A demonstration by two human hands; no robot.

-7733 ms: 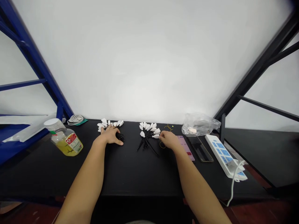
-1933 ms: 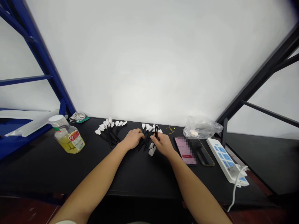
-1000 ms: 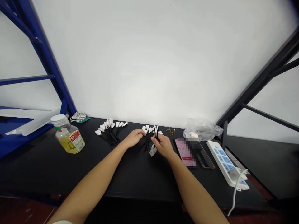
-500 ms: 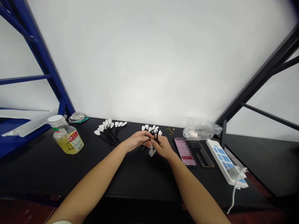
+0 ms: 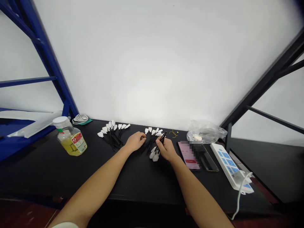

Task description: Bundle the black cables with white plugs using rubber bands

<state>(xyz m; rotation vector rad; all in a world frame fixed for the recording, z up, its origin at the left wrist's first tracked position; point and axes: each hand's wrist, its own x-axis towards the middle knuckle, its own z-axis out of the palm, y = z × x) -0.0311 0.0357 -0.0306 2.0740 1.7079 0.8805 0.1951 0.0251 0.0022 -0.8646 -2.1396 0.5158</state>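
My right hand (image 5: pixel 165 148) is closed round several black sticks (image 5: pixel 163 137), whose pale, flat tips (image 5: pixel 155 156) hang down below the fingers. Just left of it, my left hand (image 5: pixel 136 141) rests low over the black table with curled fingers; what they hold, if anything, is hidden. Between and behind the hands lies a bunch of black sticks with white tips (image 5: pixel 150 130). Farther left, a second bunch with white tips (image 5: pixel 109 126) is fanned out on the table.
A clear jar of yellow liquid (image 5: pixel 75 144) and a coiled white cable (image 5: pixel 80 119) are at the left. To the right are a lit phone (image 5: pixel 188 155), a dark phone (image 5: pixel 210 161), a plastic bag (image 5: pixel 206 131) and a power strip (image 5: pixel 229 164).
My hands have come apart. The left one has moved slightly left and down to the table, while the right one keeps its sticks, with the pale tips now lower.
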